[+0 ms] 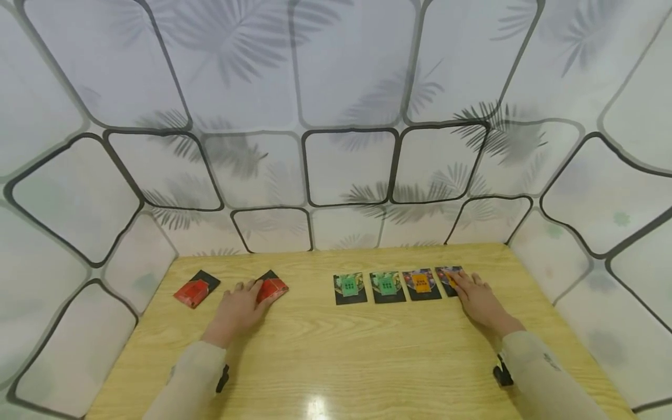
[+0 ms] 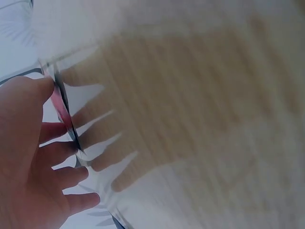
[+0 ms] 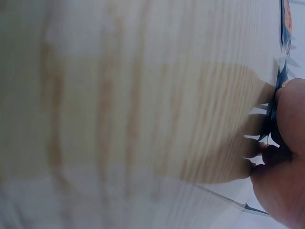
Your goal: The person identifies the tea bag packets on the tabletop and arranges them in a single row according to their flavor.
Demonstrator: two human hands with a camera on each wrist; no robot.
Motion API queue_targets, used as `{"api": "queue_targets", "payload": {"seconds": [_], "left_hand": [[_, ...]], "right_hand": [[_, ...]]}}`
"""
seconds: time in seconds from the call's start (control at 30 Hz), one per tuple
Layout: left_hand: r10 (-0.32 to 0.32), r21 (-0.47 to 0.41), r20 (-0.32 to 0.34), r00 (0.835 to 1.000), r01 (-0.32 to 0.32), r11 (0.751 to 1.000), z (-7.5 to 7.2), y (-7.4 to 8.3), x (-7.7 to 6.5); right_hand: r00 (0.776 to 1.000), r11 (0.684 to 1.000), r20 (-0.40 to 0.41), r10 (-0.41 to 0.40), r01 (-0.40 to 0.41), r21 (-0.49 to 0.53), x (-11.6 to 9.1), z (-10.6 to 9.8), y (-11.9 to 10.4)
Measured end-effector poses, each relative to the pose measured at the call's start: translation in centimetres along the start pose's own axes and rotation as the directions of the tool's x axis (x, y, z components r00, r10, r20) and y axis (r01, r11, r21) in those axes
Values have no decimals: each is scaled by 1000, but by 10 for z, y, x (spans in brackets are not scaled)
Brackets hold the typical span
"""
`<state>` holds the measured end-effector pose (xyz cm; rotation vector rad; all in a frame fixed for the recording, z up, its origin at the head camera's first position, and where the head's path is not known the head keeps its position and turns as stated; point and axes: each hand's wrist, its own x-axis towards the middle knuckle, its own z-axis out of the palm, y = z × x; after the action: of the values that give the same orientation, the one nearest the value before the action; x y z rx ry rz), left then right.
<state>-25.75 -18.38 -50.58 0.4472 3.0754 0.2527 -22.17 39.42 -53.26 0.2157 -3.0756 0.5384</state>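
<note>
Hands (image 1: 238, 309) (image 1: 482, 303) rest on red packet (image 1: 269, 287), orange packet (image 1: 444, 281).

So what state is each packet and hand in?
Left red packet: flat, askew, untouched.
Right red packet: askew, partly covered by left hand.
Left green packet: flat, untouched.
Right green packet: flat, untouched.
Left orange packet: flat, untouched.
Right orange packet: partly covered by right hand.
Left hand: touching right red packet.
Right hand: touching right orange packet.

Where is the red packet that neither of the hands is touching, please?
In the head view, the untouched red packet lies near the far left corner of the table, left of the left hand and the other red packet.
</note>
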Motion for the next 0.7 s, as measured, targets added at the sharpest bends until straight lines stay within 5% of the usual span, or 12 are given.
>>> {"api": "queue_targets", "payload": {"seconds": [0.2,0.4,0.7], "left_hand": [[-1,70,16,1000,0,998,-5,1,-8],[80,191,-50,995,-69,979,-8,2,-16],[242,259,-178,954,-191,947,-9,2,-23]], "right_hand": [[1000,1000,-24,-14,14,-2,-2,0,-1],[1000,1000,-21,-16,16,-5,-2,0,0],[999,1000,-27,-18,17,-13,-1,0,-1]]}}
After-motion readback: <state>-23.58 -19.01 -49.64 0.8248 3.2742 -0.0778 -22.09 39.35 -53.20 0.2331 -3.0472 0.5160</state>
